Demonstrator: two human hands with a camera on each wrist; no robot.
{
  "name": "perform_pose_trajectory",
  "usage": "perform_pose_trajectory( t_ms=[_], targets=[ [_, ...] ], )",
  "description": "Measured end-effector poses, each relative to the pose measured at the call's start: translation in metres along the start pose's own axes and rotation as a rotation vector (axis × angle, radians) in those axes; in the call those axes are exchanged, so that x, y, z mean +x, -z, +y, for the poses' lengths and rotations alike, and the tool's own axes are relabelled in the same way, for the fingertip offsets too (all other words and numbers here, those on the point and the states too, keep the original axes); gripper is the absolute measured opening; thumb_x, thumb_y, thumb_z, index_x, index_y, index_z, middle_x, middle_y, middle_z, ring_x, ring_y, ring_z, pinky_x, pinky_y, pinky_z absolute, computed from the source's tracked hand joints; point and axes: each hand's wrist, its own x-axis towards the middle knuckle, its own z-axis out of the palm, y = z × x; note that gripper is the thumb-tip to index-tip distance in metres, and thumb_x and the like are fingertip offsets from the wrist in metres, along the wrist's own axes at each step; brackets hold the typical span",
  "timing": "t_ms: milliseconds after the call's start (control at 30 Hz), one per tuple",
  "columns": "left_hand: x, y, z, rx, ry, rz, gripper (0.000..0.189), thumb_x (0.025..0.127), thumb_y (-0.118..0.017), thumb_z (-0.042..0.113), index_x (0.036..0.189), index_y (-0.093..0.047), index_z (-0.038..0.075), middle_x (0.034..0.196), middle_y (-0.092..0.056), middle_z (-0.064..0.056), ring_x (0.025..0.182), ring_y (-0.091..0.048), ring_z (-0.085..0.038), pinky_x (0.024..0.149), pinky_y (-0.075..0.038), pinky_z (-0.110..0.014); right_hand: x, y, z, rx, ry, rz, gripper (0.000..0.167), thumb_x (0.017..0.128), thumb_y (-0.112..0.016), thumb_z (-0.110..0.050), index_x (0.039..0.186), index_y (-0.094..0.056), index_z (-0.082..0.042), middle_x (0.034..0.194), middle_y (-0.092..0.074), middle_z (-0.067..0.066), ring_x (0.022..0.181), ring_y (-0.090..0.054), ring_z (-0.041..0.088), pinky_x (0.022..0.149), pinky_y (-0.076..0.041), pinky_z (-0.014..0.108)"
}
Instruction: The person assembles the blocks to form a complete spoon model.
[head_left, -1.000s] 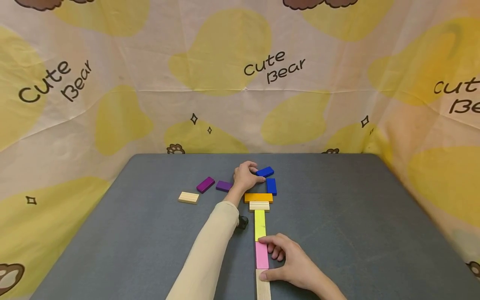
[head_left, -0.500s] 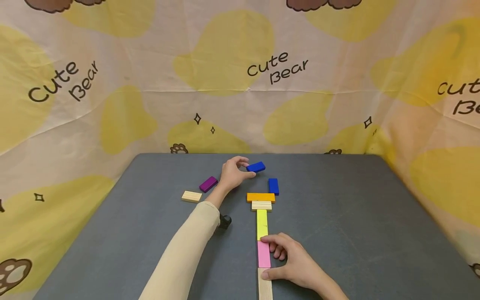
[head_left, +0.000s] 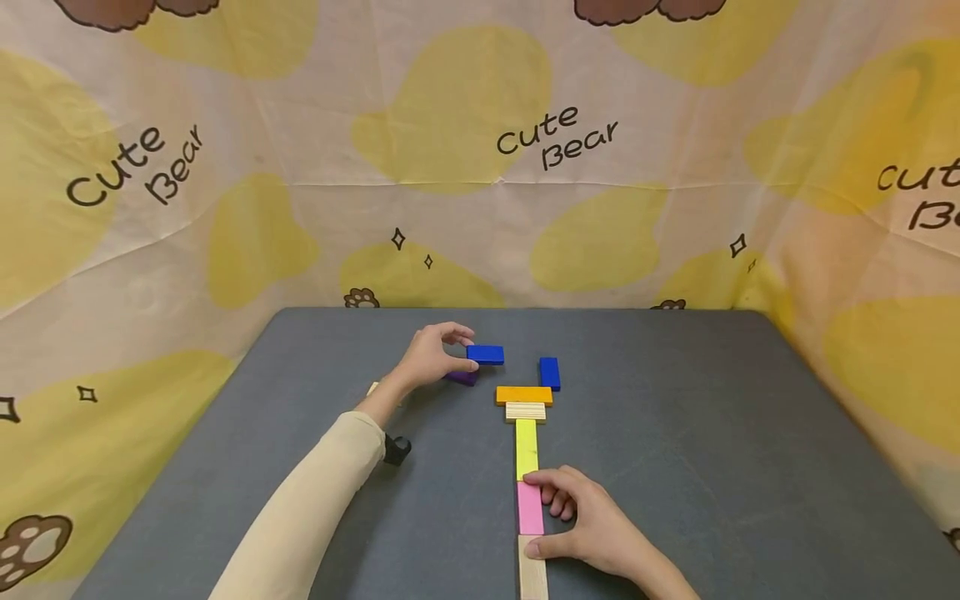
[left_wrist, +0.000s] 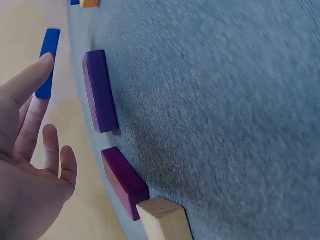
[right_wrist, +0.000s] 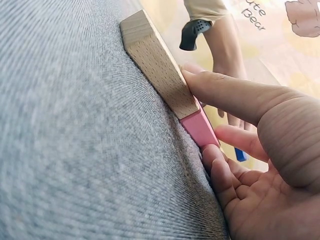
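My left hand (head_left: 429,358) pinches a blue wooden block (head_left: 488,355) between thumb and fingers, raised over the far part of the table; the left wrist view shows the blue block (left_wrist: 48,65) apart from the surface. A dark purple block (left_wrist: 101,92) lies below it, partly hidden by the hand in the head view. My right hand (head_left: 588,517) rests at a row of blocks, with its thumb on a natural wood block (head_left: 532,575) and index fingertip where the pink block (head_left: 530,510) meets the yellow block (head_left: 527,450). Its other fingers curl beside the pink block.
A grooved wood block (head_left: 525,412) and an orange block (head_left: 523,395) lie crosswise beyond the yellow one. Another blue block (head_left: 550,374) lies past the orange. A magenta block (left_wrist: 126,184) and a wood block (left_wrist: 164,220) lie by my left hand. A printed cloth (head_left: 480,167) hangs behind the table.
My left hand has carried the blue block leftward, away from the other blue block, and turned it roughly crosswise. The right hand stays at the row.
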Motion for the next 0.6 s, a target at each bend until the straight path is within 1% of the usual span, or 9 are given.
perform_pose_trajectory(
  t_ms=[33, 100, 133, 300, 467, 533, 600],
  targets=[
    [0.0, 0.0, 0.0, 0.007, -0.004, -0.016, 0.05, 0.079, -0.085, 0.023, 0.124, -0.066, 0.008, 0.104, -0.069, 0.001, 0.111, -0.056, -0.025, 0.102, -0.035, -0.05, 0.0, 0.0, 0.0, 0.001, -0.005, -0.002, 0.061, 0.07, -0.091, -0.032, 0.123, -0.064, -0.016, 0.093, -0.053, 0.003, 0.081, -0.05, 0.018, 0.069, -0.043, 0.027],
    [0.0, 0.0, 0.001, 0.021, -0.008, -0.045, 0.05, 0.08, -0.085, 0.021, 0.124, -0.066, 0.008, 0.104, -0.069, 0.003, 0.112, -0.056, -0.025, 0.098, -0.04, -0.048, 0.001, 0.0, 0.001, 0.005, -0.014, -0.006, 0.061, 0.07, -0.091, -0.032, 0.123, -0.064, -0.017, 0.093, -0.053, 0.002, 0.082, -0.05, 0.018, 0.069, -0.043, 0.027],
    [0.001, 0.0, 0.001, 0.027, -0.007, -0.058, 0.05, 0.08, -0.085, 0.021, 0.124, -0.066, 0.008, 0.104, -0.069, 0.003, 0.112, -0.056, -0.025, 0.098, -0.041, -0.048, 0.001, 0.0, 0.001, 0.003, -0.018, -0.007, 0.061, 0.07, -0.09, -0.033, 0.123, -0.063, -0.017, 0.093, -0.053, 0.002, 0.082, -0.05, 0.018, 0.069, -0.043, 0.027],
    [0.007, -0.005, 0.001, 0.056, -0.004, -0.113, 0.049, 0.081, -0.083, 0.02, 0.125, -0.064, 0.009, 0.106, -0.069, 0.004, 0.114, -0.054, -0.024, 0.1, -0.04, -0.047, 0.001, 0.0, 0.003, -0.014, -0.026, -0.009, 0.062, 0.07, -0.09, -0.036, 0.124, -0.063, -0.019, 0.093, -0.054, 0.001, 0.082, -0.05, 0.017, 0.07, -0.043, 0.027],
    [0.014, -0.007, -0.002, 0.053, 0.009, -0.164, 0.047, 0.084, -0.081, 0.017, 0.127, -0.063, 0.01, 0.111, -0.069, 0.001, 0.118, -0.054, -0.025, 0.103, -0.038, -0.047, 0.002, 0.0, 0.003, -0.023, -0.022, -0.006, 0.063, 0.07, -0.09, -0.037, 0.124, -0.063, -0.018, 0.093, -0.053, 0.001, 0.081, -0.05, 0.017, 0.069, -0.043, 0.027],
    [0.016, -0.008, -0.004, 0.047, 0.022, -0.173, 0.045, 0.086, -0.078, 0.014, 0.128, -0.063, 0.009, 0.113, -0.069, 0.0, 0.12, -0.054, -0.027, 0.104, -0.037, -0.047, 0.002, 0.0, 0.003, -0.021, -0.022, -0.006, 0.063, 0.07, -0.09, -0.037, 0.124, -0.063, -0.018, 0.093, -0.053, 0.001, 0.082, -0.05, 0.017, 0.07, -0.043, 0.027],
    [0.018, -0.01, -0.006, 0.052, 0.026, -0.164, 0.043, 0.088, -0.076, 0.012, 0.128, -0.062, 0.009, 0.115, -0.069, -0.002, 0.122, -0.054, -0.027, 0.105, -0.037, -0.047, 0.001, 0.001, 0.002, -0.017, -0.025, -0.007, 0.063, 0.07, -0.09, -0.037, 0.124, -0.063, -0.018, 0.094, -0.053, 0.001, 0.082, -0.05, 0.017, 0.07, -0.043, 0.027]
  ],
)
